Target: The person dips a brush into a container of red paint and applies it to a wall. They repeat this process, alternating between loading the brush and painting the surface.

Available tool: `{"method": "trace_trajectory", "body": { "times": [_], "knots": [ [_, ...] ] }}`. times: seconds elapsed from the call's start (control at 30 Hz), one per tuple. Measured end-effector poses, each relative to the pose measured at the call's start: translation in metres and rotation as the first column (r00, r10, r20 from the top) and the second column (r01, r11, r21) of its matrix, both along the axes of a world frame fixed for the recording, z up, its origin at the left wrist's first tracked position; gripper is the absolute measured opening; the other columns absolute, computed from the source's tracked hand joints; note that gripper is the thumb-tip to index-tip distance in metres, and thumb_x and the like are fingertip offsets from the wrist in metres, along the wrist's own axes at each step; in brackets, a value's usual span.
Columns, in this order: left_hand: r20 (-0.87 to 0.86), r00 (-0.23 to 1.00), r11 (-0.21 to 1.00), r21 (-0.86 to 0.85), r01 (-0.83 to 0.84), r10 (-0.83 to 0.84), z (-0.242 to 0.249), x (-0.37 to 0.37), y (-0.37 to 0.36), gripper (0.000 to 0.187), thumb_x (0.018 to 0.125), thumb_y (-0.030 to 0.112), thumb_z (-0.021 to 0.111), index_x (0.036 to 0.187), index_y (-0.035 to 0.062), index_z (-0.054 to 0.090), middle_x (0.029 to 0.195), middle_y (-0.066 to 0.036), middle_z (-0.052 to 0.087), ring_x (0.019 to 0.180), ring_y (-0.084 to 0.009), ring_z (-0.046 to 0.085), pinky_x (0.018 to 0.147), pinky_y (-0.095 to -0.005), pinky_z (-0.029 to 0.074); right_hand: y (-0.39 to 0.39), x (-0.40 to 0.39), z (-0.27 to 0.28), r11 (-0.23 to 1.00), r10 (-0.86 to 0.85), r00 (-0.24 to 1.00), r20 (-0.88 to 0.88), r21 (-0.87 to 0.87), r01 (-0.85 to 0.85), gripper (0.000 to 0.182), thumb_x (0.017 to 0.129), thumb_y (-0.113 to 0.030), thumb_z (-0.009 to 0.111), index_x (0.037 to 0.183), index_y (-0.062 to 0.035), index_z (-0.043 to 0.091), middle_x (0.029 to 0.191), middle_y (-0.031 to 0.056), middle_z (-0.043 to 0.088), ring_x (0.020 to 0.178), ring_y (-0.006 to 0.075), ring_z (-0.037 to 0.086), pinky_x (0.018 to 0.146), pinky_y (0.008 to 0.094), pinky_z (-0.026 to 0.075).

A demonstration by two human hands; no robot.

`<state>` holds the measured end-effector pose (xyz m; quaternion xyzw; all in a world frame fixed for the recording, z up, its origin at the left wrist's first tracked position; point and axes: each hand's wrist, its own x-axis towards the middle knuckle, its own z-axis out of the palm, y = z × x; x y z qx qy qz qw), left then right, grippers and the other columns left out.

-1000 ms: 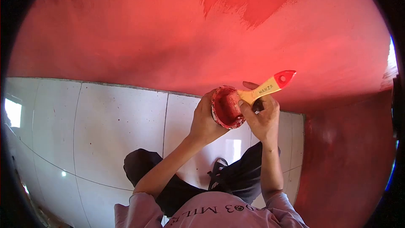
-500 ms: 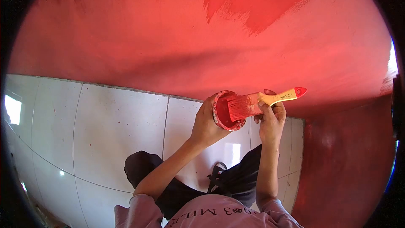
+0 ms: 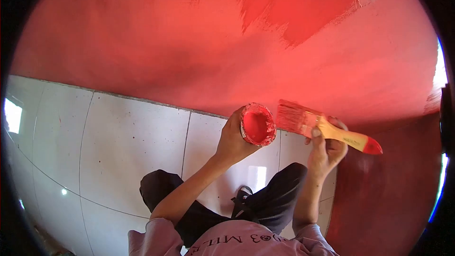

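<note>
Above dark trousers, the left hand wraps round a paint pot, mouth up, presumably against spilling red paint; just beside it, the right hand pinches a brush by its handle, likely to avoid the reddened bristles. Beyond rises a patchy red wall.

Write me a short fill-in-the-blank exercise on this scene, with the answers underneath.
1. The left hand holds a container of paint coloured ____.
2. The right hand grips a brush by its yellow ____.
3. The bristles point toward the person's ____ side.
4. The floor has tiles that are coloured ____.

Missing words: red; handle; left; white.
</note>
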<state>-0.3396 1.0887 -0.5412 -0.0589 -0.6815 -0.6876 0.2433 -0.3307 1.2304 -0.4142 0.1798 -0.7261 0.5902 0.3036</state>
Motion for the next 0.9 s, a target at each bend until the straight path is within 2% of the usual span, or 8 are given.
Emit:
{"method": "trace_trajectory", "body": {
  "times": [0.03,0.13,0.23,0.3,0.43,0.47,0.57,0.9],
  "knots": [
    [-0.001,1.000,1.000,-0.014,-0.011,0.011,-0.003,-0.001,0.001,0.081,0.058,0.027,0.089,0.123,0.0040,0.045,0.116,-0.016,0.055,0.104,-0.0326,0.058,0.085,-0.0407,0.050,0.011,0.002,0.004,0.997,0.006,0.999,-0.052,0.072,-0.002,0.038,0.080,-0.004,0.070,0.112,0.0035,0.051,0.104,0.0133,0.057,0.067,0.0128,0.060,0.053,0.0224,0.052],
    [-0.034,0.999,1.000,-0.007,-0.024,0.024,-0.005,-0.001,0.002,0.082,0.057,0.026,0.089,0.123,0.0052,0.045,0.116,-0.016,0.055,0.105,-0.0319,0.058,0.085,-0.0406,0.050,0.016,0.001,0.030,0.998,-0.007,0.960,-0.279,0.057,0.024,0.037,0.083,-0.002,0.065,0.116,-0.0008,0.049,0.091,0.0115,0.060,0.066,0.0141,0.058,0.049,0.0246,0.046],
    [-0.055,0.998,1.000,-0.012,-0.025,0.024,-0.005,-0.001,0.001,0.084,0.056,0.025,0.090,0.123,0.0059,0.044,0.115,-0.015,0.055,0.105,-0.0316,0.057,0.086,-0.0408,0.050,0.020,0.007,0.045,0.993,-0.074,0.908,-0.412,-0.114,0.030,0.037,0.083,-0.001,0.064,0.117,-0.0013,0.049,0.096,0.0130,0.060,0.068,0.0153,0.058,0.049,0.0257,0.046],
    [-0.049,0.999,1.000,0.008,-0.015,0.016,-0.005,-0.002,0.000,0.084,0.056,0.025,0.090,0.123,0.0058,0.044,0.115,-0.015,0.055,0.105,-0.0317,0.057,0.086,-0.0410,0.050,0.016,0.013,0.023,0.971,-0.002,0.954,-0.299,-0.230,-0.070,0.038,0.084,0.001,0.063,0.119,-0.0012,0.048,0.099,0.0143,0.059,0.070,0.0157,0.059,0.051,0.0262,0.048],
    [-0.028,0.999,0.997,0.071,0.027,-0.025,-0.007,0.000,-0.004,0.085,0.056,0.025,0.089,0.123,0.0049,0.043,0.115,-0.015,0.055,0.105,-0.0327,0.057,0.086,-0.0415,0.049,0.005,0.019,-0.070,0.989,0.063,0.995,-0.079,0.137,-0.052,0.037,0.083,0.006,0.063,0.116,0.0003,0.046,0.105,0.0151,0.057,0.076,0.0168,0.061,0.058,0.0277,0.054],
    [-0.024,0.999,0.996,0.075,0.038,-0.036,-0.007,0.001,-0.007,0.085,0.056,0.026,0.089,0.124,0.0046,0.042,0.115,-0.015,0.055,0.105,-0.0330,0.057,0.086,-0.0416,0.049,-0.004,0.021,-0.068,0.982,0.169,0.984,0.056,0.070,-0.173,0.037,0.082,0.008,0.064,0.113,0.0009,0.046,0.106,0.0139,0.056,0.080,0.0176,0.063,0.063,0.0284,0.056],
    [-0.007,0.999,0.998,-0.045,-0.036,0.035,-0.004,0.003,-0.014,0.089,0.055,0.025,0.091,0.125,0.0050,0.041,0.117,-0.013,0.058,0.106,-0.0250,0.060,0.086,-0.0361,0.051,-0.014,0.021,-0.056,0.997,0.078,0.995,0.066,-0.022,-0.077,0.034,0.083,0.006,0.063,0.113,0.0021,0.046,0.105,0.0144,0.056,0.078,0.0174,0.063,0.062,0.0287,0.058],
    [-0.096,0.993,0.996,-0.056,-0.068,0.063,0.005,0.001,-0.006,0.089,0.054,0.026,0.091,0.124,0.0044,0.042,0.116,-0.013,0.059,0.103,-0.0260,0.060,0.085,-0.0362,0.052,0.004,0.023,-0.014,0.998,-0.015,0.988,-0.151,-0.058,0.006,0.043,0.081,0.003,0.066,0.118,-0.0026,0.044,0.104,0.0144,0.056,0.078,0.0210,0.064,0.053,0.0298,0.055]
  ]
}}
